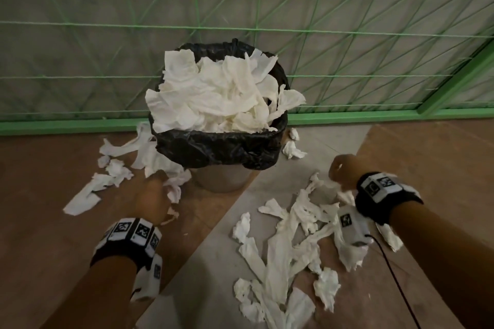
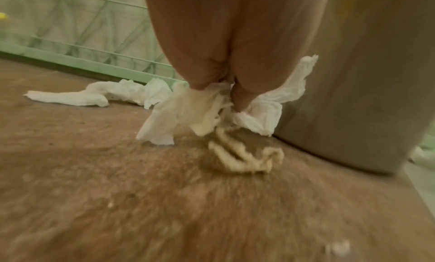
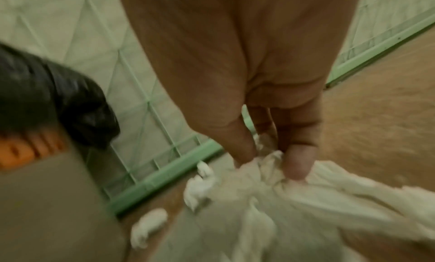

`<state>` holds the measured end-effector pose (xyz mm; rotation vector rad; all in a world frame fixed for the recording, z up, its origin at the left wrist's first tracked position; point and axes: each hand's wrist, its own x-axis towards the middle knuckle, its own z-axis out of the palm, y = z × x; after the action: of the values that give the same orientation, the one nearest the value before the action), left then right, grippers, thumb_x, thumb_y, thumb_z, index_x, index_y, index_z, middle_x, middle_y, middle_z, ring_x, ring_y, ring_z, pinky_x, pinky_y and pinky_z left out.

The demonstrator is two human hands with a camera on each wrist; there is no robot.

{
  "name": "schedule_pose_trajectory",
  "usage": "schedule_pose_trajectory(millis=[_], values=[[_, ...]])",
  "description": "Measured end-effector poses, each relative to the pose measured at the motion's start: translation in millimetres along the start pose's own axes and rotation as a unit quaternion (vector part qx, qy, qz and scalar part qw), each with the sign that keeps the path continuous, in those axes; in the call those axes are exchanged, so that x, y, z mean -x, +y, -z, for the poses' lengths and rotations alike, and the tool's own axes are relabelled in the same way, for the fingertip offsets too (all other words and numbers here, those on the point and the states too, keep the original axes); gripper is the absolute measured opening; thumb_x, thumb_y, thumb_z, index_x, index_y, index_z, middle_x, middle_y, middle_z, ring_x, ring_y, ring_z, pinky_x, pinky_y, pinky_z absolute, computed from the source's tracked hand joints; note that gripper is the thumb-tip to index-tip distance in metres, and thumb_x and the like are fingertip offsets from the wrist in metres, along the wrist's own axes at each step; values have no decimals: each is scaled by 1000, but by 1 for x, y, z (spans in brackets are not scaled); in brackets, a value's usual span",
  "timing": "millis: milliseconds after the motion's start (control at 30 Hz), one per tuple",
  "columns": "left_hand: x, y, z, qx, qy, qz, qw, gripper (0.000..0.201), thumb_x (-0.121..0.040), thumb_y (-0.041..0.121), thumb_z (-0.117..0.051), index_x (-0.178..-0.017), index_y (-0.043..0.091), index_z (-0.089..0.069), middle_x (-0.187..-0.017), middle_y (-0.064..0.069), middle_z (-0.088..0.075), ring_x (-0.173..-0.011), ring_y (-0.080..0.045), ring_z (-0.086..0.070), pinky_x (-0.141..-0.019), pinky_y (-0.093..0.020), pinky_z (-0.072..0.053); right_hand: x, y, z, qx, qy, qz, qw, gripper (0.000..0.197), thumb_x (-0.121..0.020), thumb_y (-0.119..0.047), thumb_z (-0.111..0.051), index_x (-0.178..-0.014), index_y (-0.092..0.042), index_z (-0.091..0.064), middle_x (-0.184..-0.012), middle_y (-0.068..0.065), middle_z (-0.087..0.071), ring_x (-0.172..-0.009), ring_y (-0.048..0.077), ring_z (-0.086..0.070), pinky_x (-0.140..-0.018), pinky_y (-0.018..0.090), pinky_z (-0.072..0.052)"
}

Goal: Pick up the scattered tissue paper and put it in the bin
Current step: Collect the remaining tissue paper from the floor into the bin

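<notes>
A grey bin [image 1: 222, 180] lined with a black bag [image 1: 219, 147] stands by the green fence, heaped with white tissue paper [image 1: 213, 93]. My left hand [image 1: 152, 200] is low at the bin's left foot and pinches a wad of tissue [image 2: 207, 109] between its fingers [image 2: 242, 96]; a crumpled piece [image 2: 244, 158] lies just below on the floor. My right hand [image 1: 343, 172] is right of the bin and grips the top of a long tissue strip [image 3: 270, 173] that trails into the pile [image 1: 283, 248] on the floor.
More tissue scraps lie left of the bin [image 1: 112, 171] and at its right foot [image 1: 292, 148]. A green mesh fence [image 1: 347, 35] runs close behind the bin. A black cable [image 1: 395, 275] trails from my right wrist over the brown and grey floor.
</notes>
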<state>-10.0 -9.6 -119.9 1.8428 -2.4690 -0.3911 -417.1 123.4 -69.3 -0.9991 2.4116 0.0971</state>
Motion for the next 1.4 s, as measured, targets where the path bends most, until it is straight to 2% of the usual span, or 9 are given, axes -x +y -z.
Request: schedule_pose_trajectory(millis=[167, 333, 600, 667, 833, 967, 1100, 1233, 1400], values=[[5, -1, 16, 162, 1, 79, 984, 27, -93, 11, -51, -116, 2, -60, -126, -23, -55, -114, -39, -54, -94, -41, -42, 28, -21, 73, -238, 50, 22, 970, 7, -87, -1, -60, -91, -6, -64, -55, 8, -61, -34, 14, -57, -35, 20, -49], [0, -12, 42, 360, 66, 182, 913, 33, -88, 26, -53, -102, 0, -67, -113, -22, -63, -103, -37, -57, -92, -43, -43, 88, -73, 147, -474, 122, 166, 856, 29, -83, 18, -53, -69, -7, -52, -75, 13, -55, -42, 10, -63, -48, 21, -57], [2, -35, 87, 390, 127, 108, 906, 11, -83, -2, -55, -80, 0, -65, -80, -23, -64, -75, -29, -58, -69, -38, -46, 170, -173, 192, -652, 135, 373, 646, 19, -85, 12, -56, -84, -6, -53, -91, 10, -59, -76, 20, -69, -77, 30, -59], [-4, -35, 106, 439, 140, 117, 880, 25, -82, -6, -46, -70, 12, -60, -77, -20, -60, -77, -30, -56, -71, -36, -45, 164, -195, 170, -629, 144, 351, 679, 14, -84, 12, -58, -88, -2, -57, -88, 9, -61, -77, 21, -68, -79, 33, -60], [-3, 3, 195, 635, 165, 87, 750, 26, -84, 6, -41, -67, 17, -58, -67, 0, -56, -61, -15, -50, -55, -25, -38, 142, -207, 105, -178, 131, 296, 929, 24, -87, -8, -58, -106, -7, -72, -101, 6, -70, -91, 17, -63, -81, 28, -50], [5, 50, 269, 756, 151, -60, 634, 31, -90, 15, -38, -75, 8, -65, -68, -4, -58, -60, -17, -56, -57, -28, -45, 151, -206, 91, -37, 99, 354, 929, 34, -89, -9, -51, -120, -12, -63, -109, 4, -62, -102, 20, -57, -81, 26, -42], [6, 101, 301, 656, 159, -189, 713, 27, -90, 9, -46, -88, 11, -72, -78, -4, -67, -75, -18, -63, -73, -34, -53, 155, -195, 116, -203, 196, 365, 887, 38, -82, -2, -51, -116, -18, -58, -114, 3, -56, -99, 22, -59, -75, 27, -49], [-3, 133, 262, 441, 123, -199, 867, 16, -81, 11, -66, -80, 24, -75, -85, 3, -74, -86, -13, -69, -79, -33, -57, 138, -152, 147, -310, 304, 308, 846, 31, -73, -2, -53, -96, -22, -60, -102, 3, -62, -90, 24, -62, -75, 38, -53], [-16, 143, 190, 178, 15, -228, 957, 19, -77, -1, -70, -74, 17, -75, -84, 0, -74, -87, -12, -69, -79, -22, -49, 80, -51, 121, -134, 208, 135, 960, 18, -82, -7, -51, -96, -10, -62, -99, 17, -65, -83, 30, -61, -75, 36, -52]])
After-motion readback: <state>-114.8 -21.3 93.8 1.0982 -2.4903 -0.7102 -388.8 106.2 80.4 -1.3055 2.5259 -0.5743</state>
